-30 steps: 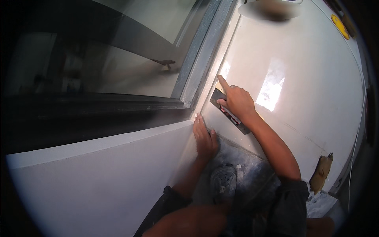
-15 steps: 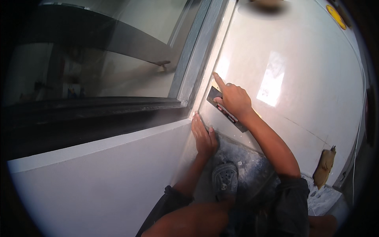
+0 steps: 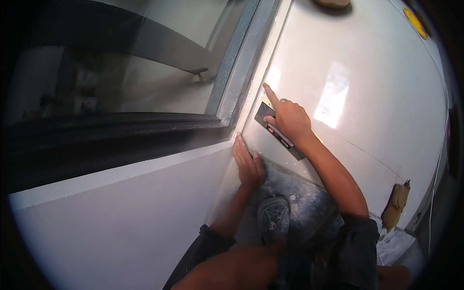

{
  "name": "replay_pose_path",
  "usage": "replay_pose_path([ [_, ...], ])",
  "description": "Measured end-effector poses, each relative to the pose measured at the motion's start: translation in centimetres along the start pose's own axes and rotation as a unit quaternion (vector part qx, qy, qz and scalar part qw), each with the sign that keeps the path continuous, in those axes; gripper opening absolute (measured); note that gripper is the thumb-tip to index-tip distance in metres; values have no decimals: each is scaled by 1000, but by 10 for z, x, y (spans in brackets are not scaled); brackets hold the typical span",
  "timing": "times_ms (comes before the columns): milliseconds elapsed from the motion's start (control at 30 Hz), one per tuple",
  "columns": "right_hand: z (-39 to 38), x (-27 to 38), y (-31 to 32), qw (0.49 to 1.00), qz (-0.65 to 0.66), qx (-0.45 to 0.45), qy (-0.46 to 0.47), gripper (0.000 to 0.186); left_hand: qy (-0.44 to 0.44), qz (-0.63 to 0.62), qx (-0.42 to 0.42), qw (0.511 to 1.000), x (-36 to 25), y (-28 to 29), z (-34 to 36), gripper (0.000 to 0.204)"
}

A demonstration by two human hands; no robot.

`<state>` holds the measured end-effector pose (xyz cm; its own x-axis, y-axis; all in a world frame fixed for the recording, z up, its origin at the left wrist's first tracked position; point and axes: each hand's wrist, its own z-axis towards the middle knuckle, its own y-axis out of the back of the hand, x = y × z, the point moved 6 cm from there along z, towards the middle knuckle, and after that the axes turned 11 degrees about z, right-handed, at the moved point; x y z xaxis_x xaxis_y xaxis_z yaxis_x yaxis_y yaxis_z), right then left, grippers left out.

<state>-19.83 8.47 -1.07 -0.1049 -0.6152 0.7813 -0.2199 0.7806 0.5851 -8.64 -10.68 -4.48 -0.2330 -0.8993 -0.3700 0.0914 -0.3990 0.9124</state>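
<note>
My right hand [image 3: 291, 120] grips a flat, dark rectangular hand sander [image 3: 293, 151] with a red-and-white strip along its plate and yellowish edges at its ends. The index finger points forward along the pale edge strip, and the thumb lies on the plate. The tool rests on the glossy white panel [image 3: 362, 121], beside the window frame; its underside is hidden. My left hand [image 3: 248, 164] is open, fingers stretched, touching the corner where the white ledge [image 3: 145, 170] meets the panel. It holds nothing.
A dark-framed window [image 3: 145, 87] fills the upper left. My foot in a grey clog [image 3: 274, 216] stands on a dusty grey surface. A torn brown piece [image 3: 396, 205] lies at the right, a yellow object [image 3: 414, 24] at the upper right, and a rounded brown object [image 3: 333, 3] at the top.
The right hand and the hand sander have shifted very slightly forward and right in the picture. The left hand stays at the corner. The view itself has moved a little.
</note>
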Motion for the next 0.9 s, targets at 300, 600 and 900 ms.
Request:
replay_pose_path([
  [300,-15,10,-29,998,-20,18,53,103,-10,5,-77,997,12,-6,-16,57],
  [600,-30,18,-43,992,-50,76,87,100,5,51,-91,995,34,-2,-49,39],
  [900,-23,25,-42,988,-82,94,88,97,35,26,-42,998,41,2,-59,36],
])
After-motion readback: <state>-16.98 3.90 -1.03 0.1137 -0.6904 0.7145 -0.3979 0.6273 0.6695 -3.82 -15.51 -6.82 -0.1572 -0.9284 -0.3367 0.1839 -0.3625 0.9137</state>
